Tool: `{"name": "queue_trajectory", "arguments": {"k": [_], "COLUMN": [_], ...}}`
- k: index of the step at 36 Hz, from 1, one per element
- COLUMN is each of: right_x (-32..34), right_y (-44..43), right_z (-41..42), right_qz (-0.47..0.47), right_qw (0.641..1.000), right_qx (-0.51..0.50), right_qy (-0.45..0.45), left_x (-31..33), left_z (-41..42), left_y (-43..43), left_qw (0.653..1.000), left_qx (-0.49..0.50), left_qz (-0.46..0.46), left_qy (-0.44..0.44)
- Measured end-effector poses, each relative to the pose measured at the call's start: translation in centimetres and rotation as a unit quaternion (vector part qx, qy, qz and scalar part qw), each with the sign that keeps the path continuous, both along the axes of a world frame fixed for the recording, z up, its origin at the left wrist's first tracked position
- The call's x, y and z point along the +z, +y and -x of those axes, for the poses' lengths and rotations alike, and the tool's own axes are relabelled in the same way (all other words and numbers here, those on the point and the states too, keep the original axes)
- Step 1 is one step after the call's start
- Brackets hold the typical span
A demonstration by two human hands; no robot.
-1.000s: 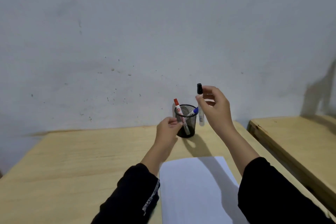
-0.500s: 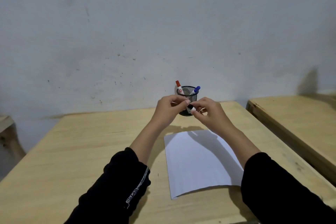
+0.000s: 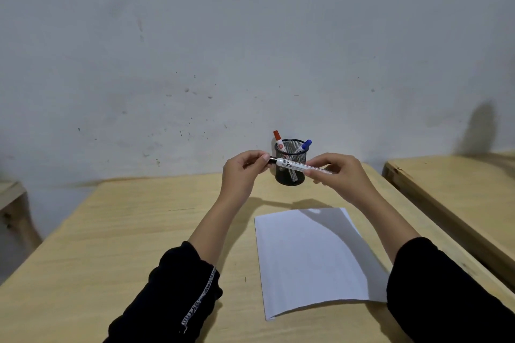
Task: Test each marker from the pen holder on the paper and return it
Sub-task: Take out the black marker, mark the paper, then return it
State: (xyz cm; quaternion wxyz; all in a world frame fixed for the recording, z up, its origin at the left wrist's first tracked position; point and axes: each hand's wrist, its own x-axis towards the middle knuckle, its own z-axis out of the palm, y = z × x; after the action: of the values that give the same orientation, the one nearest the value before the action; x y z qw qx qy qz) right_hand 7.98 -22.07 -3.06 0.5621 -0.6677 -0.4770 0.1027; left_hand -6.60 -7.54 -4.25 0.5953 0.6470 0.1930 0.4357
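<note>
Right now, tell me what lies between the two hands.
In the head view, the black-capped marker spans the gap, held level: left hand grips its cap end, right hand its barrel. The mesh pen holder stands behind it.

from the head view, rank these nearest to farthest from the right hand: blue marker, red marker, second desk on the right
1. Blue marker: in the pen holder, leaning toward the right hand, just above and left of it.
2. Red marker: on the holder's far left side.
3. Second desk: far off to the right.
</note>
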Motion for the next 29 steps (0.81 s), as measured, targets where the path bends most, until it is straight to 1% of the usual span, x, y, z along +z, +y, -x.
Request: {"name": "queue_trajectory", "arguments": {"k": [3,5,6,8,9,10,11,14,20,29], "right_x": [-0.1,-0.3,-0.4,-0.6,-0.8,-0.9,-1.0,-1.3,-1.0,-1.3], "right_y": [0.1,0.3,0.5,1.0,1.3,1.6,1.9,2.7,3.5,4.2], "right_z": [-0.2,0.2,0.6,1.4,1.7,2.1,2.5,3.4,3.6,3.5], "right_qz": [-0.057,-0.112,-0.144,-0.199,-0.215,-0.221,-0.217,-0.187,-0.177,-0.167], "right_qw": [0.994,0.979,0.963,0.914,0.892,0.880,0.878,0.896,0.908,0.935], "right_qx": [-0.013,-0.007,0.005,0.031,0.038,0.045,0.053,0.075,0.091,0.129], "right_qy": [0.091,0.172,0.230,0.353,0.395,0.418,0.424,0.396,0.370,0.284], "left_x": [-0.3,-0.5,-0.6,-0.7,-0.7,-0.6,-0.5,-0.2,-0.1,-0.5], "left_z": [0.2,0.1,0.1,-0.1,-0.2,-0.3,-0.4,-0.5,0.2,0.7], "left_y": [-0.1,-0.2,-0.3,-0.5,-0.7,-0.9,-1.1,-1.5,-1.1,0.0], "left_qw": [0.998,0.995,0.994,0.992,0.991,0.990,0.990,0.990,0.994,0.998], "left_qx": [-0.023,-0.034,-0.041,-0.058,-0.067,-0.076,-0.086,-0.106,-0.099,-0.067], "left_qz": [0.056,0.078,0.087,0.096,0.097,0.098,0.094,0.071,0.012,-0.003], "left_qy": [-0.036,-0.048,-0.054,-0.062,-0.065,-0.066,-0.065,-0.058,-0.040,-0.008]}}
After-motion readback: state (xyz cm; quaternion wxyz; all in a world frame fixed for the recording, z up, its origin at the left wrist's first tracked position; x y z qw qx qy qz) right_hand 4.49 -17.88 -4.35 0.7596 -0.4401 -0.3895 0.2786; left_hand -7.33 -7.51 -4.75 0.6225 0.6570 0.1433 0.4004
